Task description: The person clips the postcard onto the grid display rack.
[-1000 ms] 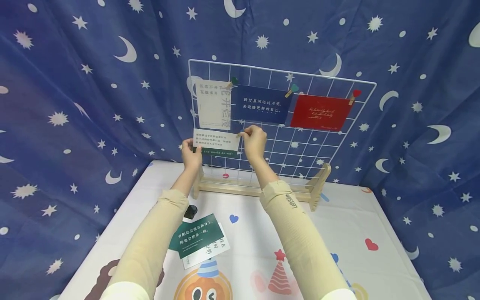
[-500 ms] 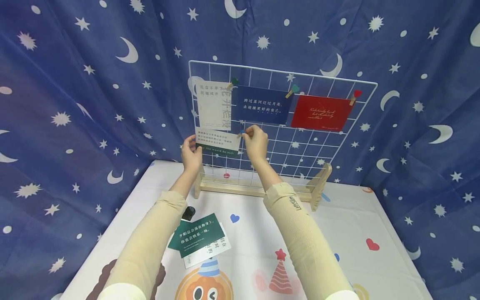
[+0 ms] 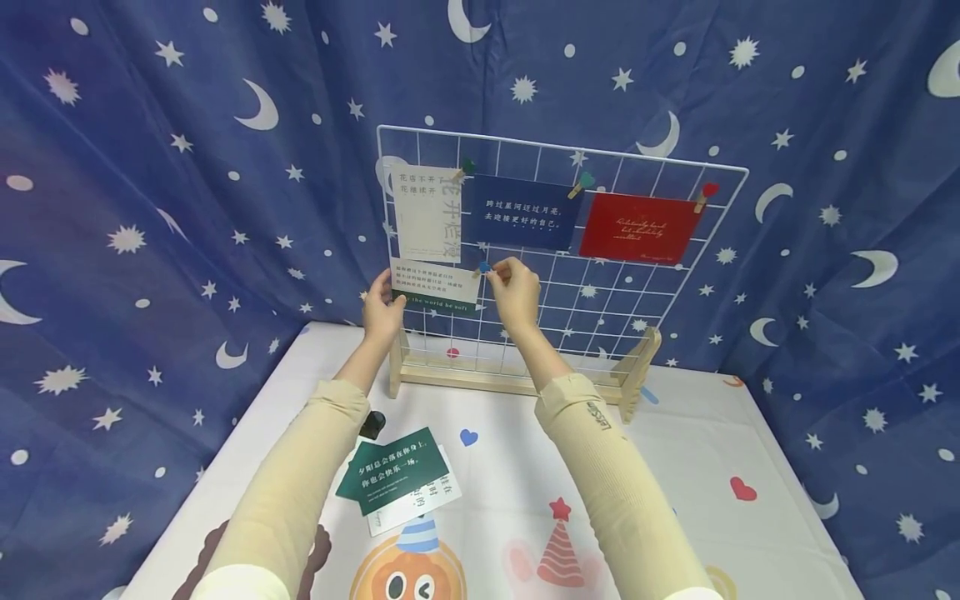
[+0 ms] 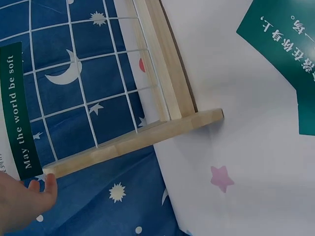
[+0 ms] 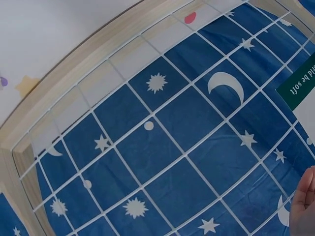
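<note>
A white card with a dark green lower band (image 3: pixel 435 283) lies against the white wire grid (image 3: pixel 570 292), just below a white card (image 3: pixel 427 212). My left hand (image 3: pixel 382 312) pinches its left edge, thumb on the front. In the left wrist view, the green band (image 4: pixel 22 113) reads "May the world be soft". A small wooden clothespin with a blue heart (image 3: pixel 483 267) sits at the card's right edge. My right hand (image 3: pixel 516 296) is just right of that heart, fingers bent, the whole heart showing beside the fingertips. The right wrist view catches only part of these fingers (image 5: pixel 304 196).
A blue card (image 3: pixel 525 212) and a red card (image 3: pixel 641 229) hang on the grid from heart clothespins. The grid stands in a wooden base (image 3: pixel 480 379). Green and white cards (image 3: pixel 401 471) overlap on the table near a small black object (image 3: pixel 372 425).
The white and green card first shifted slightly right. The right hand's fingertips have drawn back a little to the right, and the blue heart now shows in full at the card's edge.
</note>
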Demonstrator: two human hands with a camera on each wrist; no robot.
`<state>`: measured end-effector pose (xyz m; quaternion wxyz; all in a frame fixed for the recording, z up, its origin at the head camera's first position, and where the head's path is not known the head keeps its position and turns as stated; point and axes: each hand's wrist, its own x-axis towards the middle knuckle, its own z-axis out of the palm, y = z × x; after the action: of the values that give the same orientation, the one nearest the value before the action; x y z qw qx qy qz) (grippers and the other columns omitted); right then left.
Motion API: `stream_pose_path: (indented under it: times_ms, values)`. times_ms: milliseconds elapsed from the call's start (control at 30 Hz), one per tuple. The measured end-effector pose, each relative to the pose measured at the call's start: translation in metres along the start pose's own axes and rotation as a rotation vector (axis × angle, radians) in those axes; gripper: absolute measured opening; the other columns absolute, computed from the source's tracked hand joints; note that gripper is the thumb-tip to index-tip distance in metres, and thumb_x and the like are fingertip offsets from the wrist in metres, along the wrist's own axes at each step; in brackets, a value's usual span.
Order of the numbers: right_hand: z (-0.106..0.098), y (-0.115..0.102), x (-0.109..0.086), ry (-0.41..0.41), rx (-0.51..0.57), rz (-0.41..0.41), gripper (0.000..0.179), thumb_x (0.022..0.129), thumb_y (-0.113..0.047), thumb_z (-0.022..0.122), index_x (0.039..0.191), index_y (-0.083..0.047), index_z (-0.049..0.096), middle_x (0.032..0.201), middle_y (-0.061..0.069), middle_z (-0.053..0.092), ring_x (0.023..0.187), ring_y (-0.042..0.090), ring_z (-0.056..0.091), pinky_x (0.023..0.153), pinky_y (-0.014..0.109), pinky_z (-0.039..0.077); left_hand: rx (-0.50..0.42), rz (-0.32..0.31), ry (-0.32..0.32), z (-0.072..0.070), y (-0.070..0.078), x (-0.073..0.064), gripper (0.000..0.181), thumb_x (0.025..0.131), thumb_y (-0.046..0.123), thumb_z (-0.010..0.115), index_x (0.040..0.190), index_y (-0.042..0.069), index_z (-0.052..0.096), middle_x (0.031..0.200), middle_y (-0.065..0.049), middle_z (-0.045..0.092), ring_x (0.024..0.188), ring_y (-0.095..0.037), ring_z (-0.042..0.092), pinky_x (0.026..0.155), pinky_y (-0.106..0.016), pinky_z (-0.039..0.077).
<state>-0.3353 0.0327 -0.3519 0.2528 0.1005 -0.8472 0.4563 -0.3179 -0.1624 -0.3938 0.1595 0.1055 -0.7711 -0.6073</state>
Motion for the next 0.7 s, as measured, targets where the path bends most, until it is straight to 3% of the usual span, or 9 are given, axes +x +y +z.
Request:
stream_pose_path:
  times_ms: [133, 333, 700]
  values:
    - [-0.001, 0.001, -0.004, 0.002, -0.015, 0.007, 0.015, 0.089, -0.009, 0.063, 0.097, 0.003, 0.065, 0.087, 0.016, 0.070, 0.074, 0.026, 0.063, 0.067, 0.031, 0.051, 0.013, -0.021, -0.025, 0.002, -0.004, -0.002, 0.061, 0.094, 0.005, 0.050, 0.149, 0.013, 0.024, 0.149, -0.019, 0.033, 0.139, -0.035, 0.031, 0.114, -0.046, 0.031]
    - [-0.007, 0.007, -0.010, 0.002, 0.007, -0.022, 0.013, 0.089, -0.007, 0.062, 0.096, 0.004, 0.065, 0.087, 0.017, 0.069, 0.074, 0.026, 0.063, 0.065, 0.027, 0.050, 0.021, 0.015, -0.031, 0.003, -0.008, -0.006, 0.063, 0.094, 0.003, 0.050, 0.149, 0.010, 0.021, 0.149, -0.022, 0.030, 0.139, -0.038, 0.030, 0.114, -0.046, 0.031]
    - [-0.017, 0.021, -0.019, -0.007, -0.004, -0.050, 0.011, 0.089, -0.003, 0.061, 0.095, 0.005, 0.065, 0.085, 0.019, 0.070, 0.069, 0.026, 0.062, 0.061, 0.025, 0.051, 0.062, 0.050, -0.037, 0.002, -0.011, -0.005, 0.062, 0.093, 0.003, 0.050, 0.149, 0.012, 0.024, 0.143, -0.021, 0.034, 0.132, -0.037, 0.039, 0.109, -0.046, 0.038]
